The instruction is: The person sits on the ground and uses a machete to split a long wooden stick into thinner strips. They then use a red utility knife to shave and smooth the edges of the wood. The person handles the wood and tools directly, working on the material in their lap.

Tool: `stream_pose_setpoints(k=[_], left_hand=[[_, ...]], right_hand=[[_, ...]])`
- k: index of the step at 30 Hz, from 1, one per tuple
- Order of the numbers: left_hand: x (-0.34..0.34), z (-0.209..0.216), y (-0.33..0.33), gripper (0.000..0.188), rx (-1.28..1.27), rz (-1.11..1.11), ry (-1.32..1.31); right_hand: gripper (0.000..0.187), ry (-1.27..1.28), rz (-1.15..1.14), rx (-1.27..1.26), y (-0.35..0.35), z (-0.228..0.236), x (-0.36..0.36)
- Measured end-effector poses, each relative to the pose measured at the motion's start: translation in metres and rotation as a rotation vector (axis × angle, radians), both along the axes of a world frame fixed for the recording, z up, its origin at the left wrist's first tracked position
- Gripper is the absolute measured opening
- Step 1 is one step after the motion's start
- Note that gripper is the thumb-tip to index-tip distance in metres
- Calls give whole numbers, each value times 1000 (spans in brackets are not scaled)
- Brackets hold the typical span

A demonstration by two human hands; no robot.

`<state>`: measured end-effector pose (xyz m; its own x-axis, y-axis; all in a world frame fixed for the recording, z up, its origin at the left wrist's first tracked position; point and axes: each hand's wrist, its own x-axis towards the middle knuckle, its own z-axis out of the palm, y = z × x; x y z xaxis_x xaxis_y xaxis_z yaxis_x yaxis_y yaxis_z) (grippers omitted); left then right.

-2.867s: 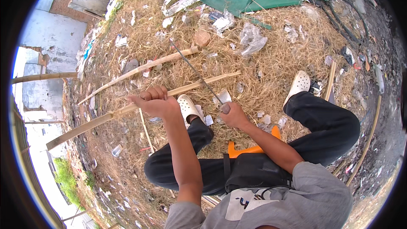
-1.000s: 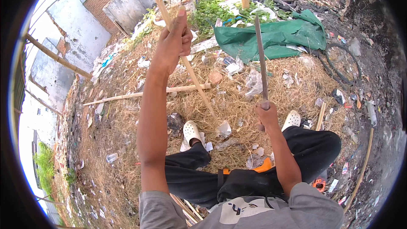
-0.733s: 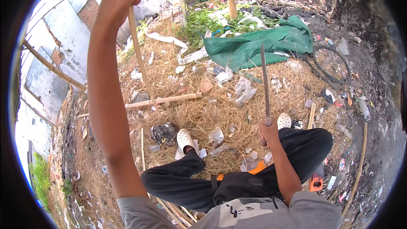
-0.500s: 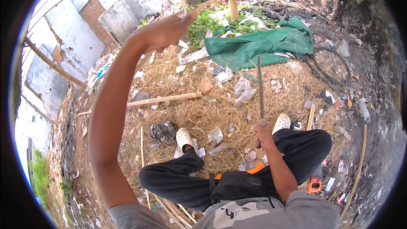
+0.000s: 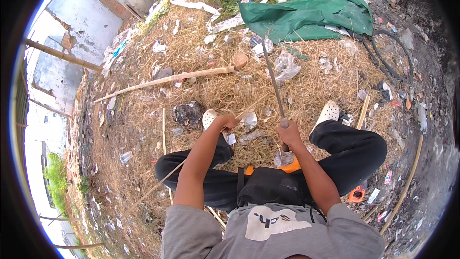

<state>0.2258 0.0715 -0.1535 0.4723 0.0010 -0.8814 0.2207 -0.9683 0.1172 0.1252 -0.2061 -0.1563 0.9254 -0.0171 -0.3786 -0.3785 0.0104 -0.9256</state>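
Now down again: left hand (image 5: 226, 123), up high half a second ago, low by the knee, fingers closed round a thin bamboo strip (image 5: 191, 163) that slants across the lap to the straw ground (image 5: 143, 115). Right hand (image 5: 287, 136) much as before, fingers wrapped tight on the long blade (image 5: 274, 84), tip pointing away. Looks ready for more splitting.
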Motion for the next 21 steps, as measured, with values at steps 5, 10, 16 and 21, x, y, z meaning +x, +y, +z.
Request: stream_pose_setpoints(k=[5,10,16,21], left_hand=[[-31,-9,-15,70,-16,43,-165],[-77,43,-13,57,199,-369,-1132],[-195,118,-57,59,-544,796,-667],[-212,97,-53,93,-975,2052,-542]], right_hand=[[13,196,257,-147,18,-40,-13],[16,280,353,-299,20,-64,-21],[19,332,334,-279,14,-58,-15],[19,298,268,-221,12,-59,-13]])
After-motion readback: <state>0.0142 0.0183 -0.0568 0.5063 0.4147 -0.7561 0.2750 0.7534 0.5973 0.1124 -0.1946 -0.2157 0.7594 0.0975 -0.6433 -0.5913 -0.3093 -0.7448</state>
